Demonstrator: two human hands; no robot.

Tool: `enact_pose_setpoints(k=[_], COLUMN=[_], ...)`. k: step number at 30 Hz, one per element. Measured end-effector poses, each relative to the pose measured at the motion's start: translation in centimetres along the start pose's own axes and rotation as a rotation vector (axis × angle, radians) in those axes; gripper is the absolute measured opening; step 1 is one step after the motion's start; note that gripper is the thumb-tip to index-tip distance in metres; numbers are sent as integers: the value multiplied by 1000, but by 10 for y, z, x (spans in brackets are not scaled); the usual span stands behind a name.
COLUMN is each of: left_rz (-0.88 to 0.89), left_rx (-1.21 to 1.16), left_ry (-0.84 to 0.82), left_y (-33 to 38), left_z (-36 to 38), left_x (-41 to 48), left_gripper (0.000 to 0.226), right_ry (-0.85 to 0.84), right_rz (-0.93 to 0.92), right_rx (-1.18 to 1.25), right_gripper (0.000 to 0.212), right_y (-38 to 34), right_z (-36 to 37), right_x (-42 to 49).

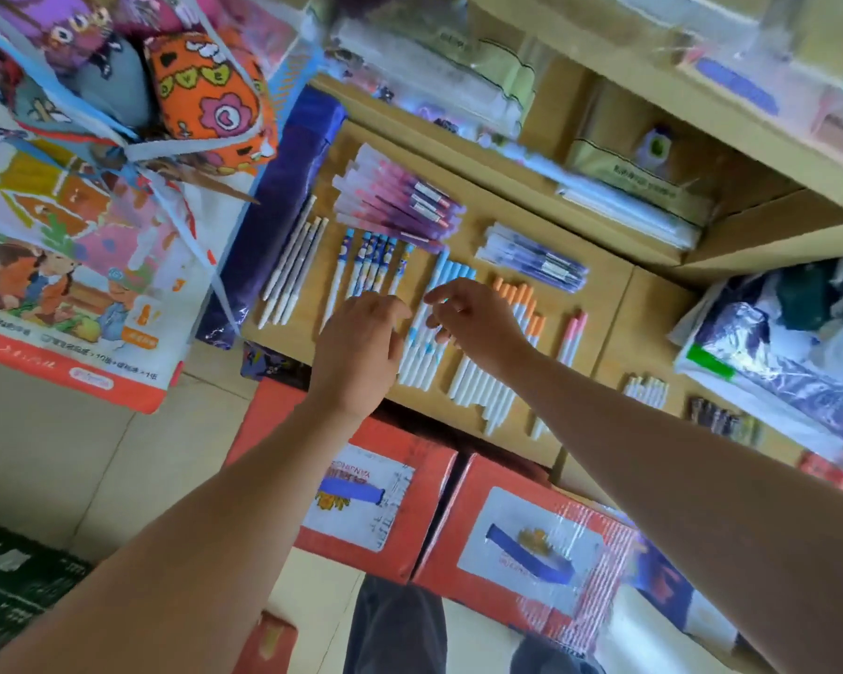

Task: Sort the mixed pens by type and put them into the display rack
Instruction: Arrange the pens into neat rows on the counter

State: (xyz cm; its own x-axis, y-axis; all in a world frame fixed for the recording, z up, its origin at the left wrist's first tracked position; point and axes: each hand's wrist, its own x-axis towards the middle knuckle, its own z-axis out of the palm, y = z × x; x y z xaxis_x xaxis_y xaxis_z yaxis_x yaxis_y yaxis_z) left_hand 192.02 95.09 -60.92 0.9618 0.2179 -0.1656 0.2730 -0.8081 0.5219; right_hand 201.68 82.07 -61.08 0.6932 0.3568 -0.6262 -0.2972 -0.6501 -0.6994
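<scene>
On a wooden shelf (604, 304), blue-capped pens (422, 357) lie in a row between the left grip (361, 342), its fingers hidden, and the right grip (478, 323), loosely curled and empty. Best level the row's ends gently, sparing the orange-capped pens (519, 296) just beyond the right grip.

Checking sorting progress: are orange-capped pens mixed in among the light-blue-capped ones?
No, the orange-capped pens lie in their own row beside the light-blue-capped pens, with no orange cap among the blue.
</scene>
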Motion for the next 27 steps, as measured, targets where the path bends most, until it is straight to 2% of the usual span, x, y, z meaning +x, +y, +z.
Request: enact_pose_setpoints(k=[4,11,18,23,27], left_rz=[58,229,441,463,359], left_rx=[-22,1,-12,127,233], left_ry=[-86,-256,-444,-535,-560], left_y=[70,216,348,415,454], left_z=[30,111,218,286,328], left_x=[10,-6,-57,-86,-97], left_gripper=[22,14,19,36,45], right_ry=[132,319,407,378,380], right_rz=[-11,76,194,234,248], right_rx=[57,184,157,15,-96], right_gripper=[22,29,21,19,19], right_y=[44,169,315,399,442], right_z=[-57,-167,-266,-320,-354], right_x=[-34,-119,-215,-259,-269])
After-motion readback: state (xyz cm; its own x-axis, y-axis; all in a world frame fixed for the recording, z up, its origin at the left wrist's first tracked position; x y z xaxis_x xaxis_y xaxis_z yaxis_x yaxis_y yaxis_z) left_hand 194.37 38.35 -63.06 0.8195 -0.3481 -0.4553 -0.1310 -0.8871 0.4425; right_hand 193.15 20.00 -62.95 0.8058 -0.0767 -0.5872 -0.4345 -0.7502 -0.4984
